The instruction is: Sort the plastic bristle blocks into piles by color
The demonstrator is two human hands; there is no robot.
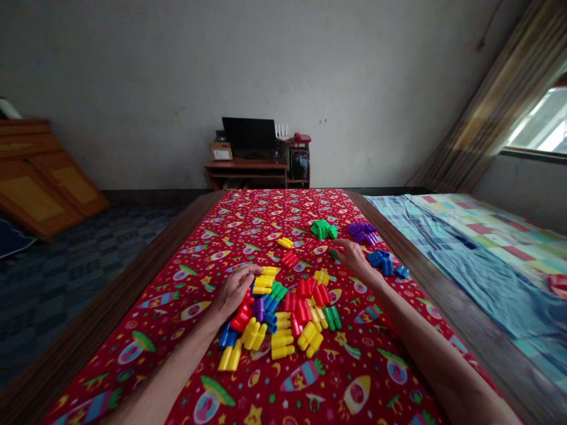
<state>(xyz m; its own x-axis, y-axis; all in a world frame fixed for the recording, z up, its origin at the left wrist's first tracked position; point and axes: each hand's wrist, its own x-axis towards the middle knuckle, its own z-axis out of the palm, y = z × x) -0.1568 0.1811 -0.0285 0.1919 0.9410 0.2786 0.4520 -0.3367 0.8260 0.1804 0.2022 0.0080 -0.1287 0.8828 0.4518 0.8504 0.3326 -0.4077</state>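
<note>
Plastic building blocks in several colours lie in a loose heap on the table. At the heap's upper left, my left hand (237,287) has its fingers closed at the end of a yellow building block (269,271). More yellow, red, blue and purple pieces lie below that hand. Farther out on the right, my right hand (353,258) is closed with a green building block (333,254) at its fingertips. Just beyond it sits a pile of green blocks (323,229). Purple blocks (363,232) and blue blocks (381,261) are grouped nearby.
A red patterned cloth (301,378) covers the table. Apart from the heap lie a yellow block (286,242) and red blocks (290,260). A bed (469,265) stands along the right. Against the wall is a desk (248,165) with a monitor (248,137).
</note>
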